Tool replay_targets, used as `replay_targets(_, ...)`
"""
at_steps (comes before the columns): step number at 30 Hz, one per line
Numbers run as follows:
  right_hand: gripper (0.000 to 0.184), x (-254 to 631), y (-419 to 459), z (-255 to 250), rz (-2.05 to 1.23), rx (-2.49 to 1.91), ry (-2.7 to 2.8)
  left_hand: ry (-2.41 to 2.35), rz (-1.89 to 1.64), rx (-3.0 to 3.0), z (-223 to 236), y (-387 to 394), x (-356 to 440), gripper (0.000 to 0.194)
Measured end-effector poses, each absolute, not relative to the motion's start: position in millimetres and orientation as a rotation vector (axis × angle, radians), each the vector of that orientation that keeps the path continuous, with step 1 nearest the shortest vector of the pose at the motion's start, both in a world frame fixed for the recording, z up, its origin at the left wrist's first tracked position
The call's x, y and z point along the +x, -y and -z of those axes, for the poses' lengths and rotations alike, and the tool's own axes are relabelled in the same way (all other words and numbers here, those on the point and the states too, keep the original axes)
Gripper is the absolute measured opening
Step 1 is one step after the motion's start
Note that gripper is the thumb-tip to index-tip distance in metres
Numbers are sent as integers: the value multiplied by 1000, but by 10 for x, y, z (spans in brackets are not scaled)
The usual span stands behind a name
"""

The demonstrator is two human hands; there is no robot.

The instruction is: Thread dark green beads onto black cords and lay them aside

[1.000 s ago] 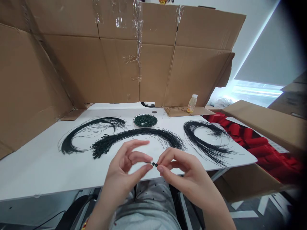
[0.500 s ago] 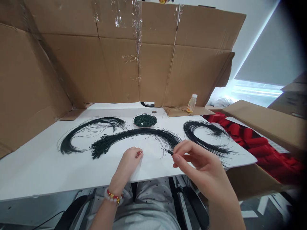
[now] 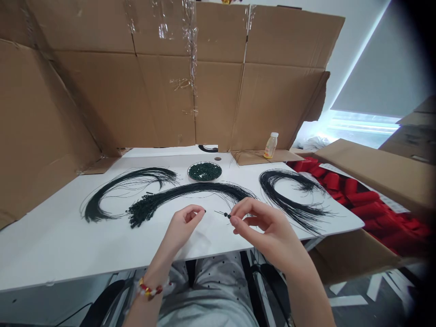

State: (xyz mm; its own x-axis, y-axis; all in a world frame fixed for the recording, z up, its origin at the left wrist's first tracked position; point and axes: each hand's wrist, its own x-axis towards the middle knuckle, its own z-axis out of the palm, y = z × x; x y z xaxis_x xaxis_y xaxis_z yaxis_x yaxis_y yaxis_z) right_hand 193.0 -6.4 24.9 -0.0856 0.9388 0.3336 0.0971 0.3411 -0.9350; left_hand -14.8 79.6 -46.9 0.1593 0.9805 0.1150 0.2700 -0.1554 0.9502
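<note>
Between the thumb and forefinger of my left hand [image 3: 184,226] is a small dark bead [image 3: 205,210]. A black cord with dark beads near its tip [image 3: 227,215] is pinched in my right hand [image 3: 260,222], the tip pointing left towards the bead. A short gap lies between the two hands, both raised just over the front of the white table. Behind them a bundle of black cords [image 3: 194,187] arcs across the table, its beaded ends [image 3: 139,211] clustered at the left. A round dish [image 3: 188,178] full of dark green beads [image 3: 204,170] stands behind the bundle.
Another bundle of black cords [image 3: 98,197] curves at the left, and one more [image 3: 272,193] at the right. Cardboard [image 3: 153,100] walls the back and left. A small bottle [image 3: 271,145] stands at the back right. Red rolls [image 3: 368,204] fill a carton beside the table.
My right hand has moved left with the beaded cord, closer to my left hand. My left hand has turned and risen slightly, and a bead now shows at its fingertips.
</note>
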Motion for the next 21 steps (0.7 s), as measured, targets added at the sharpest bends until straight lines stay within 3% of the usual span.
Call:
replay_targets(6,18,1835,9,-176,-1053,-940,1500,-939,-1063,1277,73,-428,-101,34)
replay_targets(12,20,1729,60,-167,-1163,-851,1406,-629,-1063,909,-27,-253,-44,26)
replay_targets(21,21,1707,122,-180,-1164,-823,1365,-613,-1136,831,-52,-161,-7,21)
